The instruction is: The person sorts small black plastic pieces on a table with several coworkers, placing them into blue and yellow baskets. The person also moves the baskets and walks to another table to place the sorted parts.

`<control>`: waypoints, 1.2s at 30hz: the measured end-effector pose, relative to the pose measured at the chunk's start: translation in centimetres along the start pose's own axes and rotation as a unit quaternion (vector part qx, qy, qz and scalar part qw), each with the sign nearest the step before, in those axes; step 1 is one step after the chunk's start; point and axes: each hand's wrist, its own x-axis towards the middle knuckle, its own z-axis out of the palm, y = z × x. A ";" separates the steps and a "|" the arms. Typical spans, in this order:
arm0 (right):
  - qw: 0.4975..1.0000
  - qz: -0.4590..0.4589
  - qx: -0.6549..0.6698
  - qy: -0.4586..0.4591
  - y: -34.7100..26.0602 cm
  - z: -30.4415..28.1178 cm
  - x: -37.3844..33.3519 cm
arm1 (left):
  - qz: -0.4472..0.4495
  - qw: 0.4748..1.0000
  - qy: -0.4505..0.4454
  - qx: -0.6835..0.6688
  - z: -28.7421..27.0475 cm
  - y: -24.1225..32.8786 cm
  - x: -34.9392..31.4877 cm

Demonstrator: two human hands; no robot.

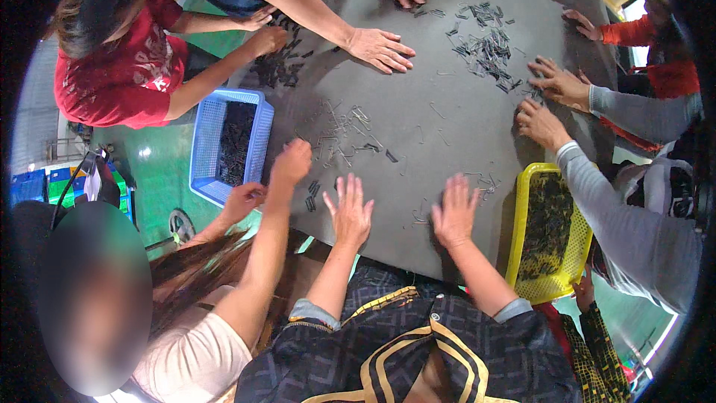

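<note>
Palm down, my left hand [349, 213] lies on the grey tabletop [395, 235] near its front edge, fingers spread and holding nothing. Just left of it are several short black pieces [312, 195]. My right hand [456, 213] is also flat and open, with nothing in it, apart from the left. Thin bent wire-like pieces [486, 183] lie beside its fingertips, and a few more are scattered to its left. Farther in, ahead of my left hand, spreads a loose group of thin metal wire pieces [343, 134]. Their exact kind is too small to tell.
A blue basket [265, 134] of dark pieces is at the table's left edge; a yellow basket [582, 242] of similar pieces is at the right. A dark pile [488, 56] lies toward the far right. Several co-workers' hands reach in, one [291, 160] close to my left hand.
</note>
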 end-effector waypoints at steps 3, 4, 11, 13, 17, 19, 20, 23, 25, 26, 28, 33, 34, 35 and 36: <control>0.981 -0.165 0.051 -0.085 -2.8 0.4 -2.2 | 0.077 0.996 -0.021 -0.039 -0.9 3.0 4.0; 0.970 -0.213 0.077 -0.086 -3.2 0.8 -2.7 | 0.100 0.994 -0.015 -0.046 -0.5 3.8 5.1; 1.000 0.016 -0.001 0.013 1.5 -0.6 1.7 | 0.028 0.999 -0.021 0.004 -0.8 2.3 0.4; 0.998 0.033 -0.030 0.049 2.8 -0.4 2.8 | 0.010 1.000 0.009 -0.024 -0.9 2.6 1.0; 0.996 0.043 -0.026 0.075 2.4 -0.1 2.6 | 0.005 0.998 0.049 -0.042 -1.7 3.7 6.5; 0.995 0.055 -0.033 0.072 2.5 0.1 2.7 | 0.005 0.995 0.088 -0.039 -1.3 3.9 7.9; 0.995 0.062 -0.041 0.072 2.9 0.1 2.9 | -0.004 0.997 0.059 -0.044 -1.6 4.4 7.9; 0.994 0.066 -0.038 0.073 2.9 -0.1 2.9 | -0.038 0.997 0.032 -0.065 -2.5 4.4 5.8; 0.994 0.070 -0.036 0.074 2.8 -0.2 3.0 | -0.070 0.987 0.104 -0.100 -0.8 2.8 4.5; 0.994 0.071 -0.035 0.074 2.8 -0.2 3.0 | -0.073 0.987 0.108 -0.099 -1.0 2.4 4.5; 0.994 0.074 -0.033 0.074 2.7 -0.1 3.0 | -0.078 0.986 0.116 -0.096 -1.3 1.8 4.6; 0.994 0.078 -0.042 0.072 2.6 -0.1 2.8 | 0.007 0.994 0.075 -0.079 -1.5 3.5 4.3; 0.994 0.079 -0.039 0.071 2.6 -0.1 2.8 | 0.014 0.995 0.059 -0.073 -1.5 4.2 3.7; 0.994 0.080 -0.037 0.070 2.5 -0.2 2.8 | 0.043 0.996 0.051 -0.065 -1.2 4.5 3.0; 0.994 0.082 -0.034 0.068 2.6 -0.2 2.9 | 0.072 0.995 0.041 -0.056 -0.8 4.8 1.9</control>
